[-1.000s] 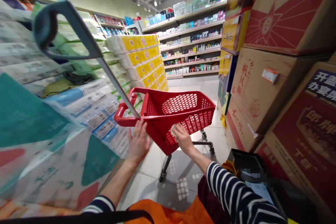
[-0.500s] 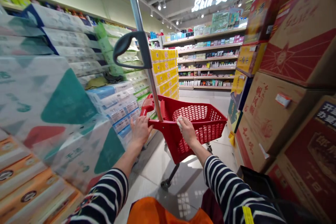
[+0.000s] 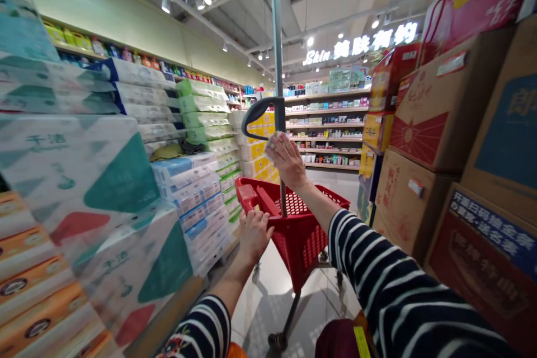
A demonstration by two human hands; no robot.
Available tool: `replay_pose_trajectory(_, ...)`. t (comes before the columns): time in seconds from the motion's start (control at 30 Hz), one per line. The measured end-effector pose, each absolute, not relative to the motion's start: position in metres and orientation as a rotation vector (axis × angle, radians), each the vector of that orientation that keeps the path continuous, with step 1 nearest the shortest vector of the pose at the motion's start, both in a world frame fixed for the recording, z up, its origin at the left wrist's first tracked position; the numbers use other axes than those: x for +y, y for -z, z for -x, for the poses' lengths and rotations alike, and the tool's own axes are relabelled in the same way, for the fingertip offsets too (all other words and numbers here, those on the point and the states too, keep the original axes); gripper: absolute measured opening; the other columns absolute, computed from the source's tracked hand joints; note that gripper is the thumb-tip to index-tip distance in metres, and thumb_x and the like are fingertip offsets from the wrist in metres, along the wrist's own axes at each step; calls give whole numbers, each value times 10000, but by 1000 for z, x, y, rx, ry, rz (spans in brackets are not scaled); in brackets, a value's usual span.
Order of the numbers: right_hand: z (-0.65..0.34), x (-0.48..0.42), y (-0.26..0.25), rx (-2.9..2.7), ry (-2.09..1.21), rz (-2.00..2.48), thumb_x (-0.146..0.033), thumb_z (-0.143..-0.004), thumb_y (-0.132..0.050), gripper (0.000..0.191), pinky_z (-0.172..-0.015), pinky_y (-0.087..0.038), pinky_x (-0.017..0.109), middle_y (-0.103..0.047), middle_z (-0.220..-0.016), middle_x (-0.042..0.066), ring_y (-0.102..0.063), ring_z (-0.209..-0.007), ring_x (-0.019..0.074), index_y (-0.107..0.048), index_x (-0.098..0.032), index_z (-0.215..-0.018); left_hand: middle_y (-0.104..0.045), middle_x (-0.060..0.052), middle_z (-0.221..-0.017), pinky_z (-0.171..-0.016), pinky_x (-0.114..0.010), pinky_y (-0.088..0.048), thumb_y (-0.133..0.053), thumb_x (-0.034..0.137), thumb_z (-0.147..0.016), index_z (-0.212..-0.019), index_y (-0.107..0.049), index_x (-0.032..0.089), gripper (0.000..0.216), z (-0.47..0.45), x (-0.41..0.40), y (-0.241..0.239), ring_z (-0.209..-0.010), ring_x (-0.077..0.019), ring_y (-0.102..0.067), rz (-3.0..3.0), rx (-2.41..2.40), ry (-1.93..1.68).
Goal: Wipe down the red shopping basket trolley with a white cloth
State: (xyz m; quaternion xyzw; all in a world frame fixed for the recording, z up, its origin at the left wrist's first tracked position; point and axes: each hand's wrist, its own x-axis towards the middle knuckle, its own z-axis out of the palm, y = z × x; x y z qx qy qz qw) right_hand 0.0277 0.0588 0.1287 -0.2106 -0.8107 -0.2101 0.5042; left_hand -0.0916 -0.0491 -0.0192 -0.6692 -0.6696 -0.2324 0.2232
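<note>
A red plastic shopping cart with a lattice basket stands in front of me on wheeled legs. My left hand is closed over the near rim, beside the push bar. From the basket's near edge rises a metal pole bearing a dark grey loop handle. My right hand is at the pole, just below and against the loop. In its fingers is a crumpled white cloth, pressed against the lower end of the handle. The palm hides part of the pole.
Stacked tissue packs line the left side, with yellow cartons further on. Cardboard boxes are piled high on the right. Shelves of cosmetics cross the far end. Pale floor tiles run under the cart.
My right hand has risen with the cloth from the basket's side to the pole's grey handle. My left hand stays on the rim. The view has tilted upward, and the cart appears turned.
</note>
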Motion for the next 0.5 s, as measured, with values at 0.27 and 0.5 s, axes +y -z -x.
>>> replay_pose_trajectory(0.27, -88, 42, -1, -2418, 489, 458, -112, -858, -487, 361, -1085, -302, 430, -528, -1297, 33, -358, -1298, 221, -580, -231, -1186, -529, -94, -1281, -1077, -532, -179, -523, 332, -796, -1227, -499, 213, 447, 106, -47, 12, -1212, -247, -428, 2052, -1851, 707)
replay_pose_trajectory(0.5, -75, 26, 7, -2222, 191, 652, -94, -801, -476, 366, -949, -466, 313, -627, -1151, 64, -579, -1083, 181, -630, -226, -1105, -557, -61, -1255, -1064, -581, -160, -524, 295, -811, -1141, -548, 246, 334, 102, -40, 3, -1188, -230, -464, 2106, -1916, 617)
